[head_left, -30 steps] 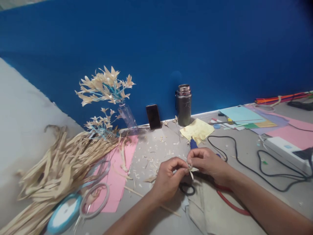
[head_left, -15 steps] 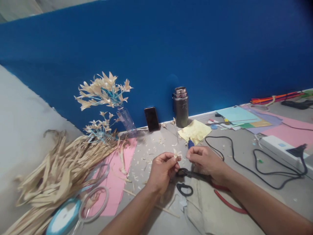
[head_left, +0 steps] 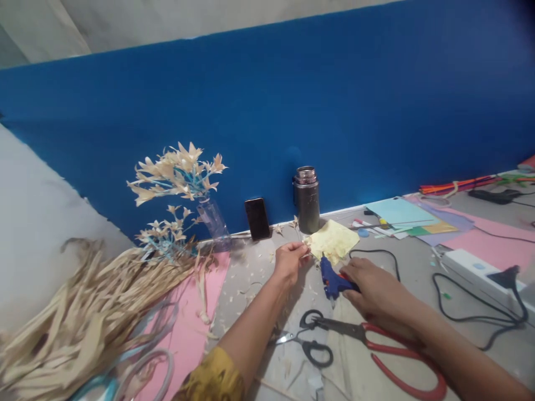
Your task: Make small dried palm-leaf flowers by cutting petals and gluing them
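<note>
My left hand point(head_left: 289, 258) is stretched forward over the grey table, its fingers pinched on a small pale straw flower point(head_left: 306, 253) near the yellow paper point(head_left: 334, 241). My right hand point(head_left: 371, 288) lies on the table with its fingers closed around the handle of a blue glue gun point(head_left: 331, 279), whose nozzle points down toward me. Just below the hands lie black-handled scissors point(head_left: 311, 342) and large red-handled scissors point(head_left: 376, 345).
A vase of straw flowers point(head_left: 184, 178), a phone point(head_left: 257, 218) and a steel flask point(head_left: 306, 199) stand against the blue wall. A heap of dried straw strips point(head_left: 83, 312) and ribbon rolls lie left on pink paper. Black cable point(head_left: 460, 301), a power strip point(head_left: 480, 264) and coloured sheets fill the right.
My hands have parted. The left one carried the small flower forward toward the yellow paper, and the right one dropped onto the glue gun and took hold of it. The view tilted up.
</note>
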Demonstrator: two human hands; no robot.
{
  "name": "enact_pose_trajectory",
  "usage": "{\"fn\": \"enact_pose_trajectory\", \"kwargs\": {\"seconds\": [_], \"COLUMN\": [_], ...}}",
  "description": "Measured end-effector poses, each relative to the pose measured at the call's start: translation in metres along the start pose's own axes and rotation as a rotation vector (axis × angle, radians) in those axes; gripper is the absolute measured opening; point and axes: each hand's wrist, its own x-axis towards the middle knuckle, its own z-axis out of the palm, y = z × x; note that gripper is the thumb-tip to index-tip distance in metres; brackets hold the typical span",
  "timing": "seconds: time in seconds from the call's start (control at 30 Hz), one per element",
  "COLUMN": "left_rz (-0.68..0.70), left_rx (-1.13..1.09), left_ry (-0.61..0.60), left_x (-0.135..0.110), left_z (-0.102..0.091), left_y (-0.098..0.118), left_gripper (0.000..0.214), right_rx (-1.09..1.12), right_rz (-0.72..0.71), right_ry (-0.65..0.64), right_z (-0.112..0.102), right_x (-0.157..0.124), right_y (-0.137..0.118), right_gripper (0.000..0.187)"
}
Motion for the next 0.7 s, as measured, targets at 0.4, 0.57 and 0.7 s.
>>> {"fn": "enact_pose_trajectory", "kwargs": {"seconds": [0.4, 0.57, 0.7], "left_rz": [-0.025, 0.021, 0.059], "left_rx": [-0.027, -0.073, -0.109], "left_ry": [-0.083, -0.180, -0.231], "left_x": [0.030, 0.028, 0.024], "left_z": [-0.005, -0.005, -0.002], "left_y": [-0.016, -0.012, -0.011], "left_gripper": [0.024, 0.028, 0.034], "right_rx": [0.301, 0.877, 1.119], "right_rz": [0.005, 0.133, 0.160], "right_ry": [0.078, 0.054, 0.105], "right_z": [0.001, -0.014, -0.011], "right_x": [0.006, 0.007, 0.010], "right_y": [0.014, 0.030, 0.031], "right_gripper": [0.014, 0.040, 0.056]}}
